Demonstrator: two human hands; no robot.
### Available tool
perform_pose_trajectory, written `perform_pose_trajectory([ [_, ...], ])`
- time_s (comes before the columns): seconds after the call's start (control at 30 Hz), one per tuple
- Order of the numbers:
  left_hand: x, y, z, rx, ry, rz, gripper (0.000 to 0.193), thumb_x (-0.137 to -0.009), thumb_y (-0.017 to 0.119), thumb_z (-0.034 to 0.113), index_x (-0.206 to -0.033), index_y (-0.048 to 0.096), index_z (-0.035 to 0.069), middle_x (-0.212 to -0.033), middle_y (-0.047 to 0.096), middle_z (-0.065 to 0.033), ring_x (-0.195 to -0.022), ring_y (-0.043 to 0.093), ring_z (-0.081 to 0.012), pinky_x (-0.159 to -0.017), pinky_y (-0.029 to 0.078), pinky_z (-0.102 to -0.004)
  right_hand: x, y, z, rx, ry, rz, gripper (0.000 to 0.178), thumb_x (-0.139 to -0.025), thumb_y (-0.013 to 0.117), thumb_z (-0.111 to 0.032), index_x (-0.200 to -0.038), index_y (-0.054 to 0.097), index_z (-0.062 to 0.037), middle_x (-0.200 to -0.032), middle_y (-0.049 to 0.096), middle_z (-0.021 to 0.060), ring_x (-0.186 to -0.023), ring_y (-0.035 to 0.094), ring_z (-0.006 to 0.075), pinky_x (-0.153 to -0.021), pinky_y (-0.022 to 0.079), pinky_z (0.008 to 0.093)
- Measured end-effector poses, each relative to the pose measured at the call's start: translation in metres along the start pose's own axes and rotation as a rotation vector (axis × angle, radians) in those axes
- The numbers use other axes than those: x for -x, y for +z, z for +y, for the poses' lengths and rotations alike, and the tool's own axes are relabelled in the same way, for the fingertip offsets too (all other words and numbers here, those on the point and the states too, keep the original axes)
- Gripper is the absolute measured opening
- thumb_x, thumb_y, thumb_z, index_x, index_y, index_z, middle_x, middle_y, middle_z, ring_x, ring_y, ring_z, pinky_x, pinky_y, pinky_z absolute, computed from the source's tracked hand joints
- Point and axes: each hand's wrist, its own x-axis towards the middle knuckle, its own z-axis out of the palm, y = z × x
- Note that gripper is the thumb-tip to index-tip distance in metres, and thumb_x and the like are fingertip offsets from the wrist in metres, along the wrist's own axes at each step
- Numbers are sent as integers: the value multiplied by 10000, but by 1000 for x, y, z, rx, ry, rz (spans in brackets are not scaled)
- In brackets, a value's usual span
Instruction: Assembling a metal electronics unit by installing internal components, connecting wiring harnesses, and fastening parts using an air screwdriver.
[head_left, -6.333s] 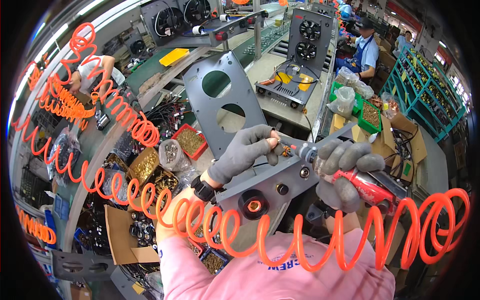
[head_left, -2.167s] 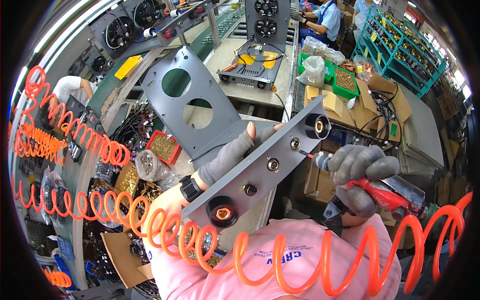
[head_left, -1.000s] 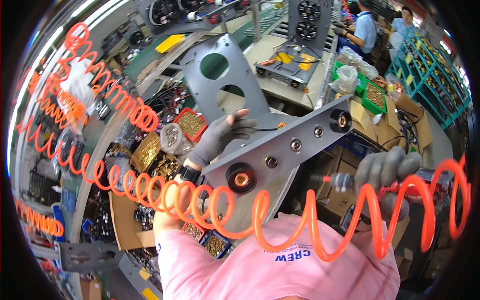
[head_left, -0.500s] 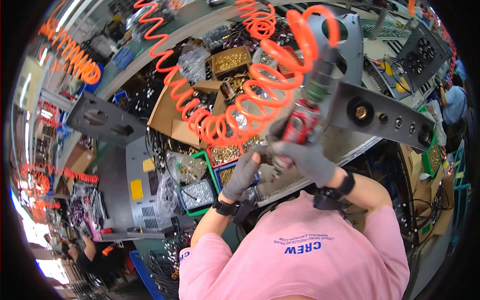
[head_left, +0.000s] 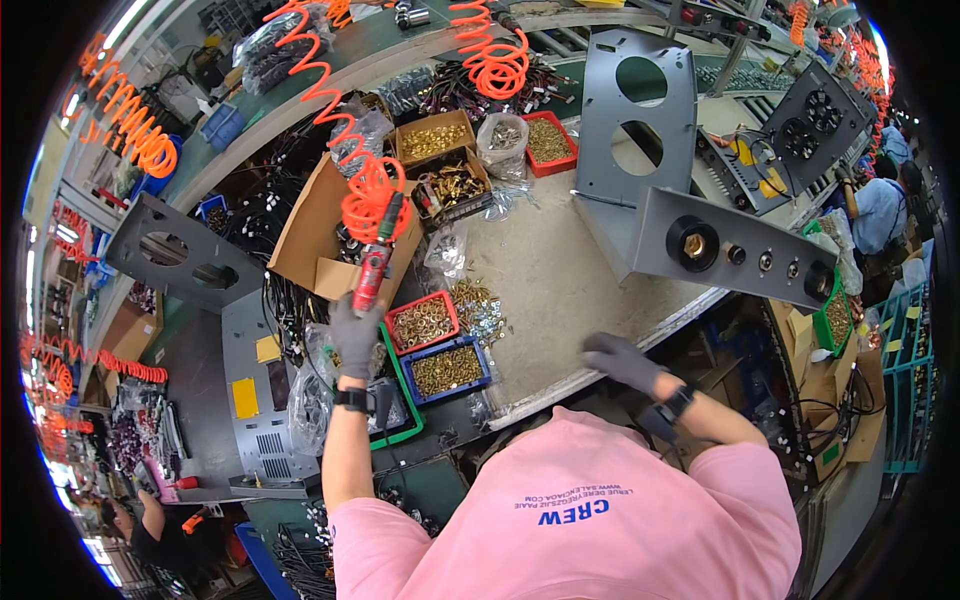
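Observation:
My left hand (head_left: pixel 354 338), in a grey glove, is closed round the lower end of a red air screwdriver (head_left: pixel 372 272). The tool stands nearly upright beside an opened cardboard box (head_left: pixel 305 225), with an orange coiled hose (head_left: pixel 375 200) at its top. Just right of that hand are a red bin of brass-coloured nuts (head_left: pixel 422 322) and a blue bin of small brass-coloured parts (head_left: pixel 446 370). My gloved right hand (head_left: pixel 622 362) hovers at the bench's front edge, fingers loosely stretched out and holding nothing. Right of the bench middle stands a bent grey metal panel (head_left: pixel 640 110) with round holes.
A grey plate with round black fittings (head_left: pixel 735 250) juts out to the right. Loose fasteners (head_left: pixel 478 312) lie on the bench (head_left: pixel 545 270). Behind them are a box of brass fittings (head_left: pixel 435 138) and a red bin (head_left: pixel 550 143). Co-workers (head_left: pixel 882 215) are at far right.
The air screwdriver has gone from between both hands at the grey panel to the left, now in my left hand alone. My right hand has let go and come down to the bench edge.

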Motion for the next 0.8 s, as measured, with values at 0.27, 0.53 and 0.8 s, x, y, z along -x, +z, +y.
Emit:
perform_pose_trajectory([
  [0.27, -57, -15, -33, -641, -87, -9, 477, -667, 680, 323, -1002, 551, 9, -1016, 514, -216, -915, 504, -380, -785, 418, -421, 88, -129, 162, -338, 290, 1083, 460, -779, 618, -89, -1203, 438, -84, -993, 563, 105, -836, 587, 229, -531, 519, 264],
  [0.53, -4, 65, 219, 6, 407, 94, 391, -835, 485, 97, -1190, 400, -45, -1180, 434, -184, -1105, 414, -302, -963, 304, -381, 90, -209, 141, 433, -201, 678, 525, -740, 609, -158, -1207, 421, -12, -1172, 476, 163, -1048, 498, 277, -902, 405, 357],
  [0.8, 69, 94, 428, -519, 1123, -272, 455, -877, 448, 428, -1023, 512, 2, -1056, 531, -173, -994, 510, -320, -851, 391, -406, 89, -281, 77, 315, -601, 519, 415, -673, 613, -160, -1053, 500, -35, -987, 523, 177, -935, 531, 333, -799, 445, 365],
])
